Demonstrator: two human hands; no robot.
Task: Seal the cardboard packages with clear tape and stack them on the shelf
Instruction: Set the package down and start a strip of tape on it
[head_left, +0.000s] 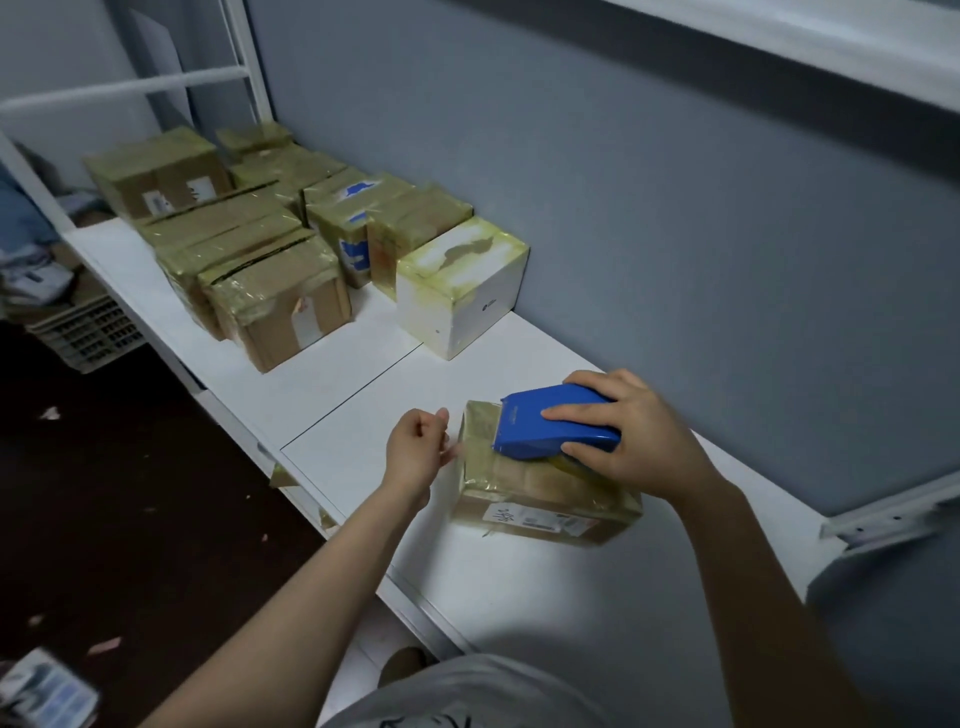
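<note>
Left hand is curled, with its fingertips at the left edge of the cardboard package; whether tape is pinched cannot be told. Package is laid flat on white shelf near the front edge, long axis left-right. Blue tape dispenser is set on its top, cutter end pointed left, gripped by right hand.

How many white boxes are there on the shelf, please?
1. The white box stands at the near end of the row of brown boxes, next to the wall. Another one could be hidden behind that row.
</note>
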